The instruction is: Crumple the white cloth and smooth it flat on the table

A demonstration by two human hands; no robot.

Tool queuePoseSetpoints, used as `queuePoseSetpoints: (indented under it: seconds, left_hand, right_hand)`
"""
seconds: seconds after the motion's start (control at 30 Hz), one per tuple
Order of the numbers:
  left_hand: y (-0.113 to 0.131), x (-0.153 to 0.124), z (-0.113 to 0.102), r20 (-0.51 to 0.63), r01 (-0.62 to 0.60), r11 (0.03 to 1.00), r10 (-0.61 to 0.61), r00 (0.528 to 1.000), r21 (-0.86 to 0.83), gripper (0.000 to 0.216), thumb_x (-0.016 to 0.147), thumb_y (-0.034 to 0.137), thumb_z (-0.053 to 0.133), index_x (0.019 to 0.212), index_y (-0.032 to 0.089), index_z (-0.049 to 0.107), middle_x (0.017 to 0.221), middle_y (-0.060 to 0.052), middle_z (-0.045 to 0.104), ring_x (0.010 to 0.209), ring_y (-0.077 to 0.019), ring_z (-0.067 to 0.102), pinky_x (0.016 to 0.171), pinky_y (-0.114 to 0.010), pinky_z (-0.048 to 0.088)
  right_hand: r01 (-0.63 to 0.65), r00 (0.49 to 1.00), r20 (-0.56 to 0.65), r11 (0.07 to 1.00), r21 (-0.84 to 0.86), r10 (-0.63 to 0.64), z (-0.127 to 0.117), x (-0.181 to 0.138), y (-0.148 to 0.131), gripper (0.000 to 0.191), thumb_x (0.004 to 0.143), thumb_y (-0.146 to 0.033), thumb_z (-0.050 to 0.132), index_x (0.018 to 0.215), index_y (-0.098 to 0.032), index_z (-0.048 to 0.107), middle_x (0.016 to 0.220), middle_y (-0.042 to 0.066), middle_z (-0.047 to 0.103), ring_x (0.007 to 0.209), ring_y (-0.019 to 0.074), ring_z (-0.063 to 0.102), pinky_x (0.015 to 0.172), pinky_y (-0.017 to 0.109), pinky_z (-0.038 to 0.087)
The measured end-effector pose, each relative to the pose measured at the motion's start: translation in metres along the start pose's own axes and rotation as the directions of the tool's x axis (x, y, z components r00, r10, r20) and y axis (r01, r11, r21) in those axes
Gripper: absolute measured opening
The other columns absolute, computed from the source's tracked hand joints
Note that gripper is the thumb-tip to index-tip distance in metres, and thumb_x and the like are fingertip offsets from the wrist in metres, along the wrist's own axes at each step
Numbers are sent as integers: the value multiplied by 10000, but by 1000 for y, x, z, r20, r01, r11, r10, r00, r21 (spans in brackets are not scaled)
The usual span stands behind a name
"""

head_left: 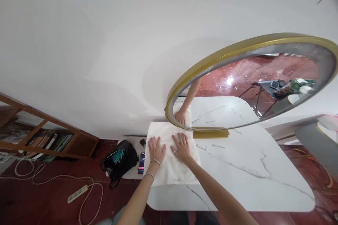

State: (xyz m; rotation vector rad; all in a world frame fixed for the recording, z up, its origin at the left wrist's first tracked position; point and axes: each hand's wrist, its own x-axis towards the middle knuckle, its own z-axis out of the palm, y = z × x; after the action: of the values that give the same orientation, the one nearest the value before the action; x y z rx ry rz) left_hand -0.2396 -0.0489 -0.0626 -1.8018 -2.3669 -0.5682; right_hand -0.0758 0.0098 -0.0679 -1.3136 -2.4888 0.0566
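Observation:
A white cloth (pixel 169 174) with a scalloped edge lies spread over the left end of a white marbled tabletop (pixel 237 168). My left hand (pixel 156 150) rests flat on the cloth's left part, fingers spread. To its right, my right hand (pixel 181 147) presses flat on the same cloth, fingers apart, a ring on one finger. Neither hand grips anything. Just beyond them stands a round gold-framed mirror (pixel 253 88), which reflects one of my hands on the cloth. The mirror's gold base (pixel 211 133) sits on the tabletop beside the cloth.
Left of the table are a phone (pixel 141 163) and a black bag (pixel 123 160) on a pale surface. A power strip (pixel 77 194) with a looping cable lies on the red tiled floor. A wooden shelf (pixel 84 144) stands along the wall; a grey chair (pixel 314 140) is at right.

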Motion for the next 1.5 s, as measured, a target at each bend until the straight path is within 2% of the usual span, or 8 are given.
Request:
queuePoseSetpoints:
  seconds: [0.13,0.37,0.53,0.73,1.0,1.17,1.33,1.5]
  left_hand:
    - [-7,31,8,37,-10,1000,10,999,-8,456,894,387,435,1240,104,524,1501,-183,295,1421,-321,178,1129,-529,207]
    - [-9,54,10,114,26,1000,-26,993,0,573,881,400,450,1408,186,383,1517,-129,297,1413,-294,222,1137,-504,191]
    - [-5,53,8,133,35,999,-34,990,-9,576,891,402,431,1419,182,371,1520,-128,289,1415,-292,215,1144,-499,173]
    - [1,18,-3,117,27,1000,-26,993,-10,581,897,400,423,1428,175,356,1534,-124,257,1434,-281,155,1152,-497,156]
    - [5,-80,-33,61,-16,1000,16,998,11,563,908,353,402,1441,183,337,1534,-123,255,1437,-282,143,1136,-514,201]
    - [9,-129,-46,54,-39,999,38,998,21,631,897,341,416,1486,232,216,1550,-98,218,1430,-290,175,1125,-525,228]
    - [9,-134,-48,55,-64,998,63,997,19,658,894,334,421,1495,233,172,1558,-99,185,1431,-302,160,1126,-534,217]
    - [6,-98,-37,26,-83,996,82,996,17,593,899,329,415,1460,179,295,1547,-135,209,1435,-308,135,1127,-536,201]
  right_hand:
    - [-40,999,34,999,0,40,6,30,2,581,904,-495,426,1422,-234,394,1454,146,384,1338,315,322,1080,462,238]
    - [-159,974,164,987,-15,159,9,65,-4,669,907,-490,395,1480,-179,249,1473,176,344,1348,339,288,1060,508,225]
    - [-186,960,215,983,0,181,5,72,-4,677,889,-497,428,1467,-172,288,1464,173,362,1364,356,261,1052,504,248]
    - [-77,989,131,996,36,72,-1,38,-5,629,907,-505,399,1457,-210,318,1524,150,263,1413,323,179,1097,505,192]
    - [34,998,56,998,56,-38,-17,-59,-28,631,921,-447,418,1481,-218,242,1557,125,165,1432,319,121,1108,564,187]
    - [52,998,40,995,82,-55,-31,-109,-38,645,920,-430,436,1491,-246,198,1550,111,190,1427,316,155,1100,561,232]
    - [57,997,44,996,72,-60,-35,-117,-37,627,926,-441,422,1486,-251,216,1546,106,207,1425,304,173,1099,544,252]
    - [49,999,14,997,64,-50,-25,-85,-26,589,924,-458,423,1459,-241,308,1531,117,254,1420,301,192,1102,524,258]
